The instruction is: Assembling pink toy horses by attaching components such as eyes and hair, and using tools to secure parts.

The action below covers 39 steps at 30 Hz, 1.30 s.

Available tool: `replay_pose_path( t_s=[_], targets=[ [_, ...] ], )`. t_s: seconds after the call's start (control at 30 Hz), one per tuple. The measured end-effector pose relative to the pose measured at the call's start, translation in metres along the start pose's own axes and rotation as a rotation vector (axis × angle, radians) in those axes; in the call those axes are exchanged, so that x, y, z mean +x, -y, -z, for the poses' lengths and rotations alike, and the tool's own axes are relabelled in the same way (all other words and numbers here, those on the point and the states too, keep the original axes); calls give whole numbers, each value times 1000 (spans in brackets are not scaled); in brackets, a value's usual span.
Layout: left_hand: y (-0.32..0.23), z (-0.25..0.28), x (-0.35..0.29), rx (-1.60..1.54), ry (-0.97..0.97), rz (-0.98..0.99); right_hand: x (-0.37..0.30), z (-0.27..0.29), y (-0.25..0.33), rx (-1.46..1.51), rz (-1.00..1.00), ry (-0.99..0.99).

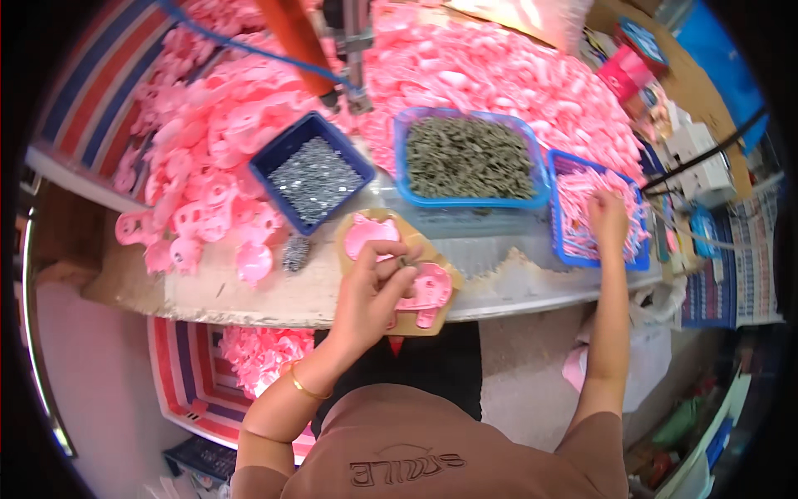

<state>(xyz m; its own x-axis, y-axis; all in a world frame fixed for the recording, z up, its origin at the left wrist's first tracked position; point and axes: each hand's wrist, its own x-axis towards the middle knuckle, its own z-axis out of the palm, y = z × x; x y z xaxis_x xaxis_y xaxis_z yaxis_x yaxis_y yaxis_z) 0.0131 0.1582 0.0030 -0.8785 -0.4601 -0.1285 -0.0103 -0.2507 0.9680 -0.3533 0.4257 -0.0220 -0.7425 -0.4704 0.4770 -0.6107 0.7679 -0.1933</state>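
Striped bag below the counter: the bag (169, 366) contains pink pieces (264, 353); whether these are finished cannot be told.
Counter and pad: on the near edge of the counter (195, 291) lies a tan pad (426, 328), bearing an upper pink part (366, 236) and a lower pink part (435, 285); the left hand hides whether they touch.
Left hand: above the pad, the left hand (363, 291) pinches what appears to be a small dark piece (405, 261) between its fingertips.
Right hand: the right hand (609, 218) reaches into the blue basket (559, 241), fingers among pink sticks (579, 195); whether it grasps one cannot be told.
Supply containers: a navy tray (270, 181) of silver bits (320, 175) and a blue-rimmed tub (532, 137) of dark clips (470, 158) remain well stocked.
Stage: judged partway through one unit, with the pad's parts apparently unfinished.
Remaining stock: the left pile (220, 137) and far heap (490, 71) of pink parts suggest much work is left.
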Motion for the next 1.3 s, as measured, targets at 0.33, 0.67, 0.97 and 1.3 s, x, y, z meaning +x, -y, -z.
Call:
replay_pose_path(
  t_s=[0.33,0.67,0.97,1.3],
  targets=[
    [-20,2,2,-91,-49,76,17,-6,27,999,-178,441],
    [-18,6,2,81,-73,15,-32,57,199,1317,-163,1032],
    [-19,5,0,4,-88,53,-66,59,245,1101,-48,917],
    [-14,6,-1,52,-87,44,-70,60,242,1213,-87,916]
  ],
)
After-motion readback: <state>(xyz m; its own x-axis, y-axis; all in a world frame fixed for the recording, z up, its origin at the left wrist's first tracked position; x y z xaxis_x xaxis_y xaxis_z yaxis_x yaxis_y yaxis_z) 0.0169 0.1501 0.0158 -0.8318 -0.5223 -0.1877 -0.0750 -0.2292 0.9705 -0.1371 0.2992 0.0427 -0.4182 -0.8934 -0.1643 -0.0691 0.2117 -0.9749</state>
